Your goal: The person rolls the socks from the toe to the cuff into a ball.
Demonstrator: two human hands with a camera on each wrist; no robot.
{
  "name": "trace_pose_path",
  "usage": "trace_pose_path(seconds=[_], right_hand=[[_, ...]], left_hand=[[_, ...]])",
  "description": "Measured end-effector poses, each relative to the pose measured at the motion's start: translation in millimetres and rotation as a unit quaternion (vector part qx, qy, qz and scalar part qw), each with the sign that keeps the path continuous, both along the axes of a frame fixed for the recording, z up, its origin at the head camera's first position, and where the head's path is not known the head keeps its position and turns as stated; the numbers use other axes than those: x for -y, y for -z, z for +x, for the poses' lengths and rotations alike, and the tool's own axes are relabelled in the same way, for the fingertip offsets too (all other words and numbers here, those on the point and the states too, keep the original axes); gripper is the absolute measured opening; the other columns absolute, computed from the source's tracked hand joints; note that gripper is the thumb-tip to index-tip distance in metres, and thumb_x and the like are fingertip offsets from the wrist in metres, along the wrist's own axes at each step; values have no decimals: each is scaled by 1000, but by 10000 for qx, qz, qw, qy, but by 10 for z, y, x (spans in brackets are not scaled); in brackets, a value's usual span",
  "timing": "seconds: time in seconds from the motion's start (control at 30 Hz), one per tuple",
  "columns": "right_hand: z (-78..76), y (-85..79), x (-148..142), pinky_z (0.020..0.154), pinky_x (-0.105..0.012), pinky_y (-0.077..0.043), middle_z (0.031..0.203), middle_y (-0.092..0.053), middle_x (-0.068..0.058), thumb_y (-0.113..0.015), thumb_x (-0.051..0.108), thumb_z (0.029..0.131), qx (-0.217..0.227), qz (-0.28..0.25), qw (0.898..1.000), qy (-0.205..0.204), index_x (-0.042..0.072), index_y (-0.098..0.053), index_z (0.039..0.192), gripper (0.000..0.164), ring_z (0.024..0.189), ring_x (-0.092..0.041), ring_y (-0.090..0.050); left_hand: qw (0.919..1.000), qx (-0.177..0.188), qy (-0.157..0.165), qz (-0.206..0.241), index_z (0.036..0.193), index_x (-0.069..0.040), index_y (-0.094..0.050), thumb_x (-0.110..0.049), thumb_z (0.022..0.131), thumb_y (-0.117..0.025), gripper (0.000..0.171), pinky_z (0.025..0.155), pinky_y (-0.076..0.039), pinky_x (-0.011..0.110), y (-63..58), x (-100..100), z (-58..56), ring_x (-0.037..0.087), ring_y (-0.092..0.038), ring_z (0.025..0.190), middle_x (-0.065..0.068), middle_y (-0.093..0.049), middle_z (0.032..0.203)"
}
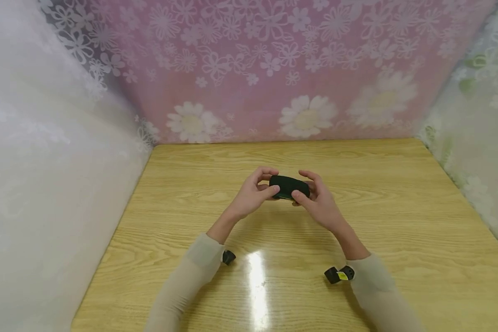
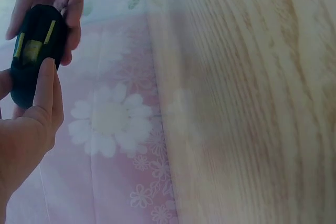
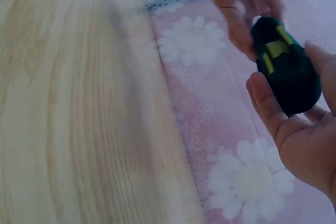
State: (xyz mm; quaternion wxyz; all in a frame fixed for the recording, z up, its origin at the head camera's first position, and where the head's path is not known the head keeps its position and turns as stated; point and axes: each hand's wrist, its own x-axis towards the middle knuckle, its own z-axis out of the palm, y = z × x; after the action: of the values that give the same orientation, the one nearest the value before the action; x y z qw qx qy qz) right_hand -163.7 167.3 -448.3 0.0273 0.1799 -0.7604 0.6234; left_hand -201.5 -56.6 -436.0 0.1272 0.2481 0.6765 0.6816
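A small dark green, rounded oblong object (image 1: 289, 185) is held up above the table between both hands. Its far side, in the left wrist view, carries two narrow yellow strips and a yellow patch (image 2: 32, 51) between them. My left hand (image 1: 252, 193) grips the left end, thumb on the near face and fingers behind. On the right end, my right hand (image 1: 320, 203) presses its thumb against the near face, index finger raised off the top and other fingers behind. The right wrist view shows the same object (image 3: 294, 85) between the two hands.
A light wood-grain table (image 1: 182, 175) lies below the hands, with a bright reflection near its front. Pink flowered cloth (image 1: 249, 92) hangs along the back edge, and pale cloth (image 1: 58, 161) lines the sides. Black wrist cameras (image 1: 334, 275) sit at both cuffs.
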Motion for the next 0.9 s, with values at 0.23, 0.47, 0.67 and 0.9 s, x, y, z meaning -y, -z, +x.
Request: trace_pose_path(seconds=[0.23, 0.47, 0.67, 0.9], right_hand=[[-71, -20, -73, 83, -28, -57, 129, -52, -25, -60, 13, 100, 838, -959, 9919, -18, -3, -37, 143, 52, 101, -14, -66], [-149, 4, -132, 83, -24, -56, 118, -56, -8, -65, 16, 98, 1640, -1294, 9779, 44, -7, -45, 139, 51, 102, -13, -63], [-287, 126, -158, 82, -30, -58, 127, -56, -26, -66, 17, 97, 1779, -415, 9828, 284, -8, -47, 139, 53, 96, -12, -65], [-436, 234, -202, 85, -38, -56, 131, -57, -28, -64, 24, 98, 1735, 585, 9801, 763, -5, -51, 140, 52, 103, -25, -64]], left_hand=[[9991, 97, -106, -395, 134, -3, -47, -13, 101, -59, 36, 85, -58, 38, -13, -41, -32, 24, -67, 99, 22, -61, 117], [9972, 397, -35, -625, 134, 4, -45, -6, 101, -57, 37, 92, -53, 52, 9, -47, -111, 29, -68, 98, 28, -64, 116], [9927, 675, -229, -972, 136, -1, -48, -8, 102, -56, 36, 94, -52, 52, 174, -101, -220, 27, -68, 98, 25, -63, 116], [9824, 327, -651, -1717, 140, -5, -52, -8, 94, -67, 48, 88, -55, 40, 297, -235, -350, 30, -62, 111, 21, -59, 126]])
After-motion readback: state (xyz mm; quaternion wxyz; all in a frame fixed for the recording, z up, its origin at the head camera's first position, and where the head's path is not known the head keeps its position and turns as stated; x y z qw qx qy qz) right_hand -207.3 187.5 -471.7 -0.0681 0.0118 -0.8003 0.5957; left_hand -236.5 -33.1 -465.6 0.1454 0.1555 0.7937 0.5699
